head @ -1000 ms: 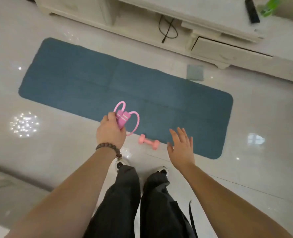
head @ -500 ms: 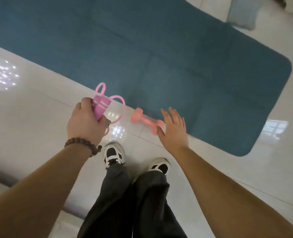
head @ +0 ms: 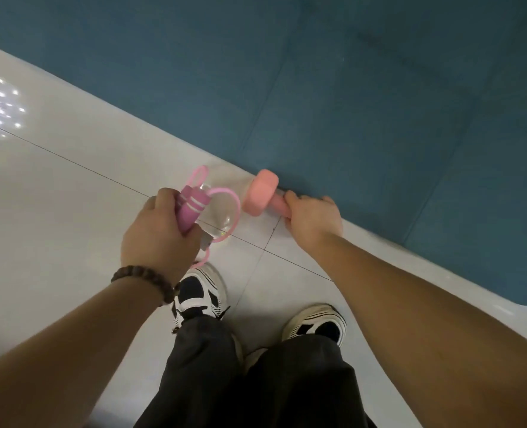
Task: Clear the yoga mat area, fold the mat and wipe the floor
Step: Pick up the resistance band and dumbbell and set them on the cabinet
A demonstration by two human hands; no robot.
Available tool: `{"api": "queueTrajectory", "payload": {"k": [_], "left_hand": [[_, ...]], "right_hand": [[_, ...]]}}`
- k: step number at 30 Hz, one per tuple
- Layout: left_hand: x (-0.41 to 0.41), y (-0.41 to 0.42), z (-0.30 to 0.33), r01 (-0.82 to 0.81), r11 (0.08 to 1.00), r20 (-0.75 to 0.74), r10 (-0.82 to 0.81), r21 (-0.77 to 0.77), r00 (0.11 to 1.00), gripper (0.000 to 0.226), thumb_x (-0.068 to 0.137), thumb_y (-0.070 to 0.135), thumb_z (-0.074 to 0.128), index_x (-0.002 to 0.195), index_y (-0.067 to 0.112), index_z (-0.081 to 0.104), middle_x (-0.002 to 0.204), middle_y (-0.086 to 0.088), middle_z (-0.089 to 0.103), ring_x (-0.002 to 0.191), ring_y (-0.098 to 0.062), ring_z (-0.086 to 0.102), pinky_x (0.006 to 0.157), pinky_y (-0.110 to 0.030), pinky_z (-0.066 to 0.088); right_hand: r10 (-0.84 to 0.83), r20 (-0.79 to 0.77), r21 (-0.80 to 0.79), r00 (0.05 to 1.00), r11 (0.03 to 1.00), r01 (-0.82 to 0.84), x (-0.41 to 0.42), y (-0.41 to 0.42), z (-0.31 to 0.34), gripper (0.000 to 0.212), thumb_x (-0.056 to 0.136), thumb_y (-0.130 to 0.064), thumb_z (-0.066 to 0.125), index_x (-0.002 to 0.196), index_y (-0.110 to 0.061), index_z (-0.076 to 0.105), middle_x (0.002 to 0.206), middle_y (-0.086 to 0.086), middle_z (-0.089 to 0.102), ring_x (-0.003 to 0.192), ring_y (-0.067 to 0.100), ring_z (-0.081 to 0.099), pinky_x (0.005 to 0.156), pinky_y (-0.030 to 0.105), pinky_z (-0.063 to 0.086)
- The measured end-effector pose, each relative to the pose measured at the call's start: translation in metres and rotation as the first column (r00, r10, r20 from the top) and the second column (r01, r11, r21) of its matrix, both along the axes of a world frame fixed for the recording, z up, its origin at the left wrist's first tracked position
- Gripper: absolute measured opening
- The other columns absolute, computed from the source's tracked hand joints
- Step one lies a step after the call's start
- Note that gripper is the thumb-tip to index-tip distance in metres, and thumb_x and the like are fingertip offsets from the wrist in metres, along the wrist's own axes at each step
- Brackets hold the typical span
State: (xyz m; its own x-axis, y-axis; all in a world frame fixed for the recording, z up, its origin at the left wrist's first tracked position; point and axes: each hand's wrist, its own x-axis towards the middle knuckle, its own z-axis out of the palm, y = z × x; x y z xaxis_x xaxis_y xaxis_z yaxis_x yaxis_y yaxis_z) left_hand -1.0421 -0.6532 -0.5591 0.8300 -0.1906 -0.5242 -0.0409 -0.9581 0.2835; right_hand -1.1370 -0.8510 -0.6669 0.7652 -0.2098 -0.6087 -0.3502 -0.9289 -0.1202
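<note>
The blue yoga mat (head: 333,97) lies flat across the top and right of the view. A pink dumbbell (head: 260,193) rests at the mat's near edge, partly on the white tile floor (head: 55,196). My right hand (head: 313,216) is closed around its handle, hiding the far end. My left hand (head: 160,234) grips the pink jump rope (head: 192,206) by its handles, and loops of cord hang beside it.
My two feet in black-and-white shoes (head: 202,296) stand on the tile just in front of the mat's edge. The mat's rounded corner (head: 318,302) shows at the lower right. A light glare marks the floor at the far left.
I have bent down much closer to the floor. My right hand, open before, has closed around the dumbbell's handle. The left hand still holds the jump rope.
</note>
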Motion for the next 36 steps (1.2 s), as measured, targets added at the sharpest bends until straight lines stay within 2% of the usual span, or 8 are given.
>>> {"api": "queueTrajectory", "payload": {"k": [4, 9, 18, 23, 27, 30, 33, 36], "left_hand": [[0.005, -0.014, 0.019, 0.020, 0.999, 0.022, -0.019, -0.028, 1.000, 0.029, 0.080, 0.018, 0.060, 0.105, 0.011, 0.048, 0.089, -0.003, 0.049, 0.071, -0.027, 0.045, 0.060, -0.034, 0.034], [0.023, -0.042, 0.097, 0.045, 0.995, 0.081, -0.038, -0.087, 0.996, 0.033, 0.080, 0.019, 0.068, 0.105, 0.011, 0.049, 0.090, -0.003, 0.052, 0.069, -0.026, 0.045, 0.058, -0.032, 0.032], [0.055, -0.114, 0.383, 0.133, 0.961, 0.150, -0.098, -0.242, 0.984, 0.036, 0.078, 0.021, 0.069, 0.107, 0.011, 0.050, 0.103, -0.007, 0.057, 0.081, -0.028, 0.051, 0.062, -0.033, 0.036], [0.034, -0.134, 0.524, 0.221, 0.914, 0.193, -0.163, -0.339, 0.968, 0.027, 0.081, 0.017, 0.062, 0.103, 0.011, 0.050, 0.098, -0.005, 0.056, 0.083, -0.028, 0.053, 0.064, -0.033, 0.037], [0.012, -0.155, 0.587, 0.326, 0.871, 0.245, -0.248, -0.367, 0.937, 0.025, 0.080, 0.015, 0.057, 0.104, 0.011, 0.051, 0.096, -0.004, 0.056, 0.079, -0.024, 0.050, 0.063, -0.032, 0.037], [-0.009, -0.177, 0.613, 0.410, 0.825, 0.273, -0.322, -0.389, 0.906, 0.027, 0.080, 0.014, 0.057, 0.107, 0.010, 0.052, 0.100, -0.007, 0.058, 0.086, -0.029, 0.055, 0.064, -0.033, 0.038], [-0.038, -0.204, 0.629, 0.485, 0.785, 0.293, -0.394, -0.386, 0.871, 0.029, 0.082, 0.014, 0.058, 0.109, 0.009, 0.052, 0.106, -0.010, 0.058, 0.091, -0.032, 0.057, 0.065, -0.033, 0.037], [-0.079, -0.235, 0.639, 0.554, 0.744, 0.318, -0.458, -0.373, 0.830, 0.028, 0.082, 0.016, 0.058, 0.109, 0.009, 0.051, 0.104, -0.011, 0.057, 0.085, -0.031, 0.056, 0.063, -0.033, 0.037]], "right_hand": [[-0.023, -0.008, 0.015, 1.000, 1.000, 0.023, 0.002, -0.011, 0.035, 0.020, 0.092, -0.024, 0.047, 0.111, -0.019, 0.045, 0.096, 0.002, 0.064, 0.078, 0.027, 0.056, 0.074, 0.033, 0.028], [-0.226, 0.053, 0.045, 0.973, 0.974, 0.224, 0.005, -0.034, 0.146, 0.013, 0.092, -0.028, 0.046, 0.102, -0.019, 0.046, 0.079, 0.001, 0.059, 0.064, 0.024, 0.045, 0.066, 0.030, 0.030], [-0.590, 0.155, 0.116, 0.792, 0.807, 0.578, 0.015, -0.080, 0.479, 0.012, 0.088, -0.028, 0.051, 0.098, -0.022, 0.046, 0.076, -0.002, 0.055, 0.072, 0.027, 0.055, 0.061, 0.030, 0.038], [-0.701, 0.284, 0.121, 0.654, 0.703, 0.701, -0.011, -0.084, 0.631, 0.009, 0.087, -0.026, 0.051, 0.088, -0.023, 0.043, 0.070, -0.003, 0.054, 0.067, 0.028, 0.054, 0.057, 0.030, 0.036], [-0.716, 0.416, 0.120, 0.561, 0.654, 0.747, -0.048, -0.085, 0.699, 0.007, 0.088, -0.025, 0.050, 0.087, -0.020, 0.045, 0.066, -0.004, 0.052, 0.066, 0.028, 0.054, 0.060, 0.029, 0.031], [-0.729, 0.469, 0.096, 0.499, 0.603, 0.792, -0.085, -0.089, 0.729, 0.010, 0.089, -0.028, 0.051, 0.087, -0.019, 0.046, 0.067, -0.003, 0.054, 0.065, 0.027, 0.054, 0.058, 0.029, 0.032], [-0.765, 0.499, 0.095, 0.407, 0.515, 0.852, -0.137, -0.100, 0.750, 0.011, 0.089, -0.029, 0.053, 0.089, -0.020, 0.047, 0.066, -0.004, 0.052, 0.065, 0.028, 0.053, 0.057, 0.030, 0.035], [-0.823, 0.483, 0.100, 0.298, 0.390, 0.915, -0.198, -0.116, 0.764, 0.009, 0.090, -0.028, 0.051, 0.094, -0.020, 0.051, 0.072, -0.001, 0.057, 0.069, 0.029, 0.054, 0.061, 0.032, 0.040]]}}
